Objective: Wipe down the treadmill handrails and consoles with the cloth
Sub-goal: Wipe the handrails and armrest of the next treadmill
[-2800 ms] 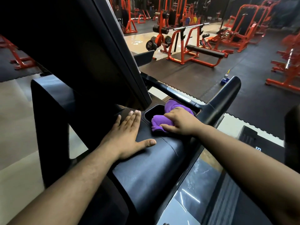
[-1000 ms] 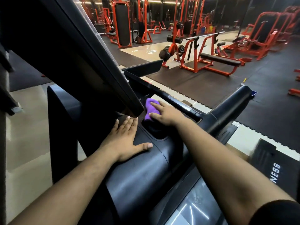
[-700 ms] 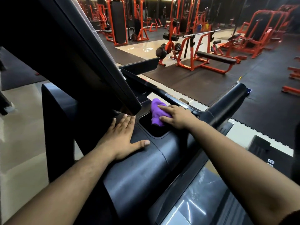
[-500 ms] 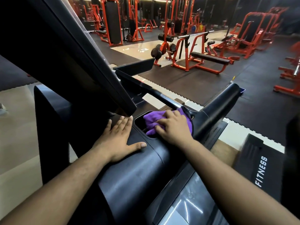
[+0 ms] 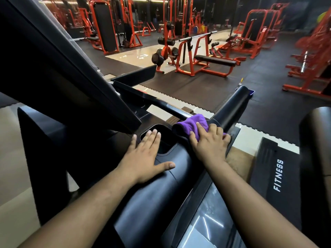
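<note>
Both forearms bare, reaching forward. Left hand [image 5: 143, 156] flat, palm down, fingers straight and together, thumb splayed out to the right. Right hand [image 5: 210, 143] palm down, fingers lightly curved and pressing (wrist roughly level, knuckles raised).

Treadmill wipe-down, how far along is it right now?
Nothing shows as finished; wiped black plastic looks the same. In hand: the right hand presses the purple cloth beside the cup recess, while the left hand lies flat. Seemingly left: the handrail and the console panel.
</note>
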Action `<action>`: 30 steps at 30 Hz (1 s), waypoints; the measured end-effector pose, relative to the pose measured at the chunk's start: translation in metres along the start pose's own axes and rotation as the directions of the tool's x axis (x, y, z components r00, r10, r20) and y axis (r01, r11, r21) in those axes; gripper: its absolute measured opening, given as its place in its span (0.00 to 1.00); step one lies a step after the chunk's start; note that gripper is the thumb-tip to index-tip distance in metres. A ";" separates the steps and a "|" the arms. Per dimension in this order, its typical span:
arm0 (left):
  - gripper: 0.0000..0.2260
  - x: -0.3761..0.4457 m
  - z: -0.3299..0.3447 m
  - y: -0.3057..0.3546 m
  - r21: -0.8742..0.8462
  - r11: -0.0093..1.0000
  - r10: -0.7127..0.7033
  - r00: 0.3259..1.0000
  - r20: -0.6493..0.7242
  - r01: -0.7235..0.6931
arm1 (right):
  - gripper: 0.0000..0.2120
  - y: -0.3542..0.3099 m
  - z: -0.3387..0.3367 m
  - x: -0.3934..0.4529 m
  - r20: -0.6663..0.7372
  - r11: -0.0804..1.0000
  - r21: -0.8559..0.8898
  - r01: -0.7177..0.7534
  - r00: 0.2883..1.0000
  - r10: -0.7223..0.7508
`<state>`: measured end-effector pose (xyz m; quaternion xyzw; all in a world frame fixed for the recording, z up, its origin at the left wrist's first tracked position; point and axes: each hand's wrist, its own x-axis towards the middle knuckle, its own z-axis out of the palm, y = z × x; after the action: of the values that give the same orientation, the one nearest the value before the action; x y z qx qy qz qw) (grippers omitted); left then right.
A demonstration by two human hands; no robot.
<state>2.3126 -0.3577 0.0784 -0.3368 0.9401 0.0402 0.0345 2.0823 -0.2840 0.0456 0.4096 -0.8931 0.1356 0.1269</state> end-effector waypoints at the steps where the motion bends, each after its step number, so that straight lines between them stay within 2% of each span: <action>1: 0.58 0.007 0.000 0.005 0.010 1.000 0.011 1.000 -0.002 -0.010 | 0.32 0.003 0.002 -0.002 0.005 1.000 -0.001 -0.012 1.000 0.012; 5: 0.58 0.046 -0.006 0.029 0.017 1.000 0.021 1.000 0.004 -0.021 | 0.36 0.027 0.014 0.022 0.106 0.999 0.037 0.000 0.994 -0.004; 8: 0.57 0.074 -0.008 0.038 0.032 0.999 -0.008 1.000 0.001 0.008 | 0.42 0.053 0.023 0.062 0.195 0.984 0.170 -0.043 0.981 0.009; 10: 0.56 0.092 -0.005 0.036 0.032 0.998 -0.059 0.998 0.006 0.058 | 0.44 0.059 0.029 0.088 0.238 0.975 0.192 0.109 0.959 -0.155; 13: 0.57 0.107 0.003 0.032 -0.004 0.989 -0.146 0.988 0.043 0.146 | 0.49 0.053 0.031 0.111 0.299 0.934 0.105 0.342 0.885 -0.358; 16: 0.58 0.113 0.007 0.032 0.021 0.985 -0.175 0.983 0.060 0.174 | 0.38 0.034 0.030 0.136 0.335 0.894 0.071 0.442 0.834 -0.439; 18: 0.58 0.119 0.007 0.035 0.011 0.979 -0.203 0.978 0.051 0.203 | 0.32 0.012 0.030 0.158 0.396 0.892 0.167 0.421 0.800 -0.452; 20: 0.59 0.126 0.004 0.039 0.000 0.971 -0.237 0.970 0.048 0.238 | 0.30 -0.014 0.034 0.174 0.403 0.866 0.265 0.424 0.767 -0.499; 22: 0.61 0.135 0.002 0.042 -0.006 0.963 -0.271 0.962 0.047 0.271 | 0.31 -0.039 0.038 0.182 0.350 0.822 0.315 0.475 0.747 -0.566; 25: 0.62 0.142 0.002 0.041 -0.015 0.955 -0.294 0.955 0.044 0.295 | 0.39 -0.061 0.038 0.189 0.328 0.746 0.325 0.581 0.670 -0.666; 28: 0.60 0.140 0.005 0.035 0.006 0.962 -0.272 0.962 -0.008 0.272 | 0.41 -0.038 0.040 0.199 0.384 0.737 0.389 0.552 0.631 -0.675; 30: 0.59 0.137 0.008 0.035 -0.006 0.961 -0.278 0.960 -0.029 0.278 | 0.37 -0.014 0.043 0.195 0.438 0.769 0.361 0.528 0.632 -0.639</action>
<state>2.1851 -0.4165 0.0593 -0.4661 0.8838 0.0311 0.0255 1.9647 -0.4438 0.0737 0.7086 -0.6909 0.0546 -0.1330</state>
